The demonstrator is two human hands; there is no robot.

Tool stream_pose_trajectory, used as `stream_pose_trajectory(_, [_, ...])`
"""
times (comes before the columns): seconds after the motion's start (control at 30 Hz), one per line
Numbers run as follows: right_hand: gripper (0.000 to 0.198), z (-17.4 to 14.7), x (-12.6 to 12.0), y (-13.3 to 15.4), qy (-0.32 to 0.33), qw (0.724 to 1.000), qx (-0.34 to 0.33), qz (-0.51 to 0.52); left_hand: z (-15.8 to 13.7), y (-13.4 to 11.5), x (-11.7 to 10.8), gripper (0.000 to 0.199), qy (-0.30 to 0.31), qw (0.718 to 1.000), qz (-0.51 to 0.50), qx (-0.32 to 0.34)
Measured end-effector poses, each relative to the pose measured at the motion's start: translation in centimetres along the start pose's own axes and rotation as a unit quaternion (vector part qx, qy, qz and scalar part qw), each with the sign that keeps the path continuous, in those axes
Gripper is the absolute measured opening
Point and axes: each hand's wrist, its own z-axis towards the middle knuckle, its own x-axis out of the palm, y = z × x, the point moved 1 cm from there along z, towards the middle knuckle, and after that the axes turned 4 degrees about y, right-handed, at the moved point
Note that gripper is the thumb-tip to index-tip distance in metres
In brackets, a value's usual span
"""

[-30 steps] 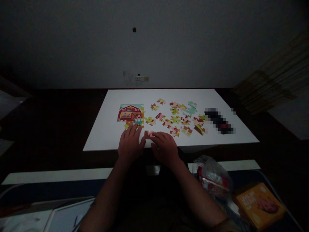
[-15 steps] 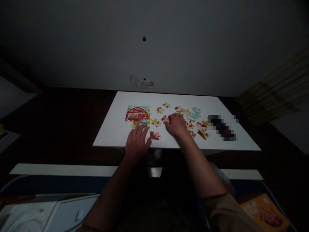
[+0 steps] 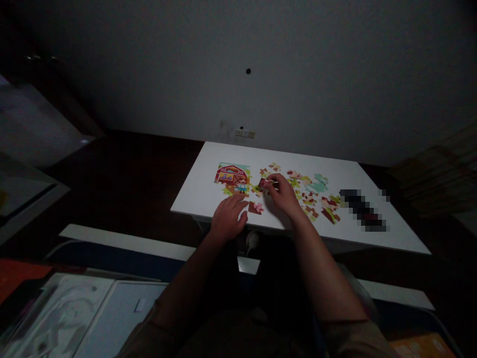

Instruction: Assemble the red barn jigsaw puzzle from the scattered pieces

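My right hand (image 3: 283, 195) pinches a dark red and pink puzzle piece (image 3: 264, 183) just above the white table. My left hand (image 3: 229, 217) rests on the table's near edge, fingers stretched out below the joined part of the puzzle (image 3: 233, 176), which shows a red barn. Between my hands lies a brown puzzle piece with a pink figure (image 3: 256, 207). Yellow-green pieces (image 3: 255, 189) sit at the right of the barn part. Several loose pieces, such as a light green one (image 3: 320, 182), are scattered beyond and to the right of my right hand.
The white table (image 3: 194, 184) stands near a grey wall with a socket strip (image 3: 245, 134). A pixelated dark object (image 3: 363, 210) lies at its right. Behind the near white ledge (image 3: 126, 241), an open white case (image 3: 122, 308) is at lower left and an orange box (image 3: 421, 345) at lower right.
My right hand has lifted the dark red and pink piece off the table, its fingers now pinching it. The left hand stays by the barn part. The whole view has shifted and tilted.
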Motion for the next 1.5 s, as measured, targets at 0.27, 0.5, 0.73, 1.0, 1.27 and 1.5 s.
stream_pose_trajectory(0.27, [0.036, 1.0, 4.8, 6.6, 0.139, 0.976, -0.048, 0.159, -4.9, 3.9, -1.7, 0.025, -0.103, 0.988, -0.005, -0.112])
stream_pose_trajectory(0.5, [0.022, 0.5, 6.1, 7.8, 0.079, 0.993, -0.09, -0.01, -5.1, 2.5, -1.6, 0.048, -0.01, 0.998, 0.044, -0.052])
stream_pose_trajectory(0.73, [0.03, -1.4, 5.2, 6.1, 0.082, 0.99, -0.088, -0.075, -4.6, 1.8, -0.7, 0.058, 0.001, 0.996, 0.048, -0.073])
stream_pose_trajectory(1.0, [0.029, -1.9, 5.9, 5.6, 0.072, 0.992, -0.076, -0.068, -4.1, 1.8, -0.7, 0.06, 0.012, 0.996, 0.043, -0.078])
stream_pose_trajectory(1.27, [0.028, -2.1, 5.7, 5.4, 0.074, 0.993, -0.073, -0.06, -2.3, 1.4, -0.6, 0.045, 0.001, 0.996, 0.043, -0.08])
stream_pose_trajectory(1.5, [0.028, -2.1, 5.6, 5.2, 0.078, 0.993, -0.076, -0.054, -2.0, 1.3, -0.6, 0.045, 0.019, 0.994, 0.054, -0.096])
